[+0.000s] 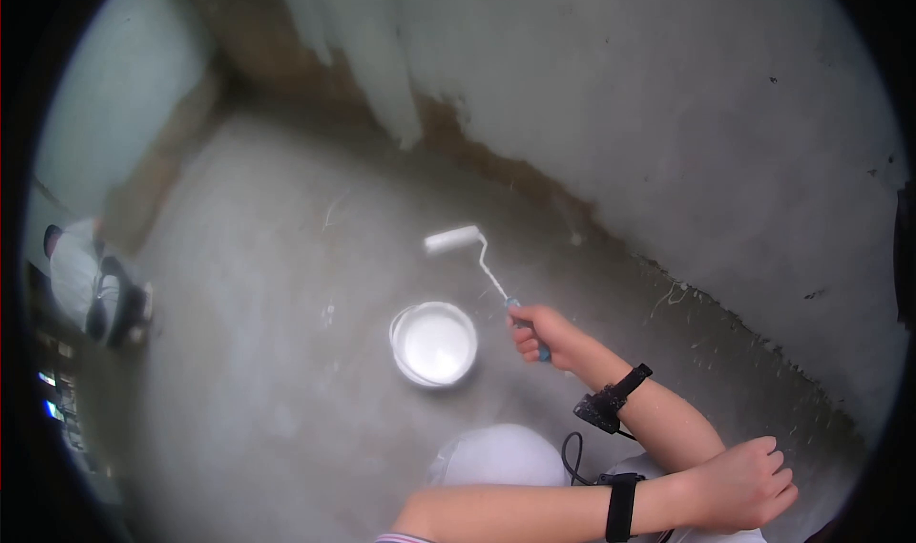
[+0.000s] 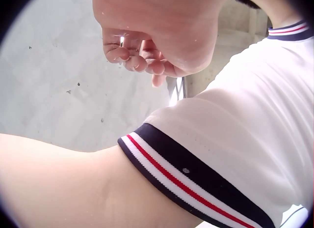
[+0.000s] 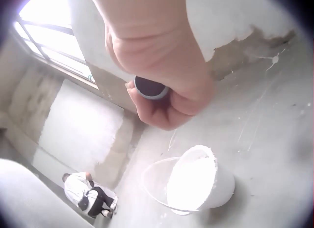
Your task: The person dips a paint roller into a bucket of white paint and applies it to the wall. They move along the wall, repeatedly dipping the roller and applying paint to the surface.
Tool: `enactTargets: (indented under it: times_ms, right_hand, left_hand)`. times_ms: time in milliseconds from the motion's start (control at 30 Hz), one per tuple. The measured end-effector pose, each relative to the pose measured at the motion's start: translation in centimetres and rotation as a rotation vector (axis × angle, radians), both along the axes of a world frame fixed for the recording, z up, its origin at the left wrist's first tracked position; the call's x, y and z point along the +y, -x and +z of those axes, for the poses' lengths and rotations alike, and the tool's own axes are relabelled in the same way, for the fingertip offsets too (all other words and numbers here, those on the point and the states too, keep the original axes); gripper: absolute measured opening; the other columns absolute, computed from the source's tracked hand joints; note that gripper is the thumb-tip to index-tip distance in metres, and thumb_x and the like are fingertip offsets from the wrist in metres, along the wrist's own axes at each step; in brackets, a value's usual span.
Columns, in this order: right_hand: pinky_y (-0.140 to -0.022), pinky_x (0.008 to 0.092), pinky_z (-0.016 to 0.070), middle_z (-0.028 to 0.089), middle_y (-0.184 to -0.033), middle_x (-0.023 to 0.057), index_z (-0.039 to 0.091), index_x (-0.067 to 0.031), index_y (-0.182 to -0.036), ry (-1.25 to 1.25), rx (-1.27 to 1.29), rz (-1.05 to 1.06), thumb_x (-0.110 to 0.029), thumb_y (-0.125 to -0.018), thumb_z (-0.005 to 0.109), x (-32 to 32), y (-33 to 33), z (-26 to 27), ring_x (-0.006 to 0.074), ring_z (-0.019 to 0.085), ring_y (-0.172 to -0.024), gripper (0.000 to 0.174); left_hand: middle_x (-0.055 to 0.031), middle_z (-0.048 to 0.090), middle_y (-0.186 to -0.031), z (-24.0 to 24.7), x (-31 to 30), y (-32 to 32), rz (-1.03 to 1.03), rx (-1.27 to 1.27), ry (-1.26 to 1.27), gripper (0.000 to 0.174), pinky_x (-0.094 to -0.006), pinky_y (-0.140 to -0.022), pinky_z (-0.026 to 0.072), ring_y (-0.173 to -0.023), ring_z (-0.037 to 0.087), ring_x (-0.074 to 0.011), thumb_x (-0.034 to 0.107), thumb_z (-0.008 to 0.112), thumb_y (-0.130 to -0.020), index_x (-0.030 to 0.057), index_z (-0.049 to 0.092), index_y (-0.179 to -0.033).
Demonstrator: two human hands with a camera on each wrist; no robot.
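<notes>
Gripping a paint roller [image 1: 452, 240] by its blue handle, the right hand [image 1: 551, 336] wraps fully round it, with the roller head just beyond a bucket [image 1: 394, 333] of white paint on the floor [image 1: 267, 371]. The left hand [image 1: 749, 483] is loosely curled and holds nothing.

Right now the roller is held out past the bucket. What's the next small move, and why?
Probably carry the roller forward to the bare brown strip at the wall's foot. The right hand grips its blue handle, its white sleeve hangs beyond the paint bucket on the wall side, and that strip looks unpainted. I can't tell how loaded the sleeve is.
</notes>
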State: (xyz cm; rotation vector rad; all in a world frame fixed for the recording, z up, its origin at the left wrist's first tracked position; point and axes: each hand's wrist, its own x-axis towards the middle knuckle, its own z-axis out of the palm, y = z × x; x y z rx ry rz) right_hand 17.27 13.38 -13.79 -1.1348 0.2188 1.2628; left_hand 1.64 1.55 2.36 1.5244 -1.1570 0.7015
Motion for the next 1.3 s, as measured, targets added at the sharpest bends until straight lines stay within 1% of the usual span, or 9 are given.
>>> enactTargets:
  times_ms: [100,167,200,467,700,800,1033,1200,1300]
  right_hand:
    - [-0.046,0.0215,0.0332,0.040,-0.064,-0.0072,0.042,-0.0119,-0.089,-0.211,0.163,-0.360,-0.022,-0.102,0.049,-0.7,-2.3,2.1,0.0036,0.037,-0.050,0.018]
    - [-0.046,0.0215,0.0344,0.040,-0.064,-0.0072,0.041,-0.0121,-0.089,-0.265,0.157,-0.455,-0.020,-0.101,0.049,-1.4,-3.7,3.1,0.0035,0.039,-0.050,0.017]
    - [-0.046,0.0216,0.0357,0.041,-0.064,-0.0072,0.040,-0.0123,-0.089,-0.313,0.119,-0.539,-0.018,-0.101,0.049,-2.2,-4.2,3.2,0.0035,0.040,-0.051,0.017]
    - [-0.050,0.0247,0.0419,0.048,-0.071,-0.0014,0.038,-0.0087,-0.088,-0.402,-0.329,-0.798,-0.011,-0.098,0.053,-2.0,-2.2,11.7,0.0069,0.048,-0.060,0.019]
    - [-0.052,0.0253,0.0426,0.049,-0.072,0.0001,0.041,-0.0076,-0.086,-0.589,-0.456,-0.848,-0.010,-0.098,0.053,-2.4,-1.0,15.2,0.0086,0.048,-0.061,0.017]
    - [-0.052,0.0257,0.0431,0.050,-0.072,0.0004,0.041,-0.0074,-0.085,-0.670,-0.407,-0.859,-0.009,-0.097,0.053,-2.5,-2.6,13.0,0.0091,0.047,-0.062,0.017]
    - [-0.053,0.0254,0.0452,0.050,-0.072,0.0016,0.044,-0.0056,-0.083,-0.985,-0.016,-0.892,-0.006,-0.095,0.054,-1.1,-7.5,5.3,0.0102,0.048,-0.062,0.015]
    - [-0.054,0.0264,0.0453,0.050,-0.072,0.0028,0.044,-0.0049,-0.083,-0.892,0.016,-0.906,-0.006,-0.096,0.052,1.8,-9.7,-1.8,0.0118,0.048,-0.061,0.015]
    - [-0.054,0.0268,0.0453,0.051,-0.072,0.0034,0.044,-0.0044,-0.083,-0.825,0.008,-0.934,-0.005,-0.096,0.051,2.3,-10.0,-2.8,0.0127,0.047,-0.060,0.015]
  left_hand:
    - [-0.0040,0.049,-0.063,0.5,1.0,0.0,-0.069,-0.013,-0.004,0.014,-0.0329,-0.057,0.0359,-0.059,0.050,-0.0193,0.010,0.064,-0.065,0.0028,0.056,-0.074]
    - [0.0053,0.048,-0.062,1.5,2.3,0.4,0.023,-0.067,-0.060,0.013,-0.0302,-0.055,0.0358,-0.060,0.052,-0.0126,0.024,0.059,-0.071,0.0171,0.050,-0.065]
    - [0.0053,0.048,-0.062,0.3,2.7,1.4,0.005,-0.118,-0.039,0.013,-0.0302,-0.055,0.0358,-0.060,0.052,-0.0126,0.024,0.059,-0.071,0.0171,0.050,-0.065]
    - [0.0040,0.044,-0.062,-1.9,9.0,2.6,-0.014,-0.132,-0.036,0.012,-0.0299,-0.053,0.0339,-0.057,0.047,-0.0133,0.023,0.059,-0.069,0.0166,0.049,-0.066]
    - [0.0038,0.044,-0.062,-3.1,11.2,3.5,-0.046,-0.165,-0.061,0.010,-0.0301,-0.053,0.0337,-0.057,0.047,-0.0136,0.023,0.059,-0.070,0.0158,0.051,-0.068]
    - [0.0035,0.044,-0.062,-2.9,11.7,4.0,-0.045,-0.172,-0.081,0.010,-0.0303,-0.053,0.0337,-0.057,0.047,-0.0138,0.023,0.059,-0.070,0.0157,0.052,-0.069]
    - [0.0032,0.042,-0.062,-2.6,10.4,4.4,-0.020,-0.182,-0.145,0.011,-0.0303,-0.053,0.0337,-0.057,0.047,-0.0138,0.024,0.060,-0.069,0.0154,0.053,-0.069]
    - [0.0036,0.042,-0.062,-2.4,9.6,4.4,-0.036,-0.190,-0.205,0.012,-0.0301,-0.053,0.0340,-0.056,0.047,-0.0137,0.024,0.060,-0.069,0.0155,0.052,-0.069]
    - [0.0026,0.042,-0.062,-2.1,9.0,4.2,-0.015,-0.161,-0.239,0.014,-0.0303,-0.053,0.0340,-0.056,0.047,-0.0148,0.025,0.062,-0.068,0.0147,0.052,-0.069]
